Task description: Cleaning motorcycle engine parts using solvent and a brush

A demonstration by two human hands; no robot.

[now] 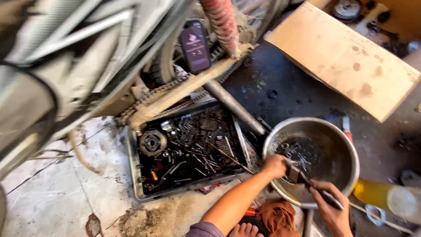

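The left hand (275, 166) reaches into the round metal basin (340, 140) on the floor at the near right, its fingers pressed together around a small dark part that cannot be made out, while the right hand (332, 206) is closed around the handle of a paintbrush (307, 179) whose bristles rest in the oily basin. Just left of the basin lies a metal tray (136, 175) of greasy parts beneath a motorcycle chain (153, 94), with a cardboard sheet (346, 57) far right.

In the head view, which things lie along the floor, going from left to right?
Rectangular metal tray of greasy parts → left hand → round metal bowl → right hand holding a dark-handled brush → yellow plastic bottle.
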